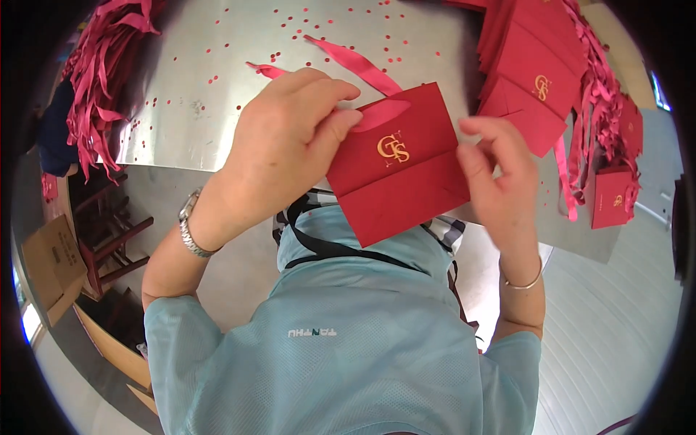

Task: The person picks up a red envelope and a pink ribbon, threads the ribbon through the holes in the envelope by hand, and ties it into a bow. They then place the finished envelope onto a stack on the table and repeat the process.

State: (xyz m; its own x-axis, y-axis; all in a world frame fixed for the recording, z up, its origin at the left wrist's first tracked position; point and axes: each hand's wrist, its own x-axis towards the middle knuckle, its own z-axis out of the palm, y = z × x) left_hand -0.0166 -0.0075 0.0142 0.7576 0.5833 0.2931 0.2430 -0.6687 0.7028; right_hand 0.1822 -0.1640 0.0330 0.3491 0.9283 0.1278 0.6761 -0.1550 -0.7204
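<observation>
A small red paper gift bag [406,178], folded flat with a gold monogram, is tilted in front of my body at the table's near edge. My left hand [290,134] pinches its upper left corner, thumb over a pink ribbon [384,112] that crosses the top of the bag. Two ribbon ends stick out beyond the bag onto the table. At the bag's right edge is my right hand [504,174], fingers curled, with thumb and forefinger at the paper; its other fingers are partly hidden.
Red paper dots lie scattered over the metal table [188,94]. Many pink ribbons [101,87] hang at the far left. More flat red bags [533,80] are stacked at the right, with ribboned bags [612,196] beyond. Left below stand a cardboard box [54,264] and a wooden stool [116,250].
</observation>
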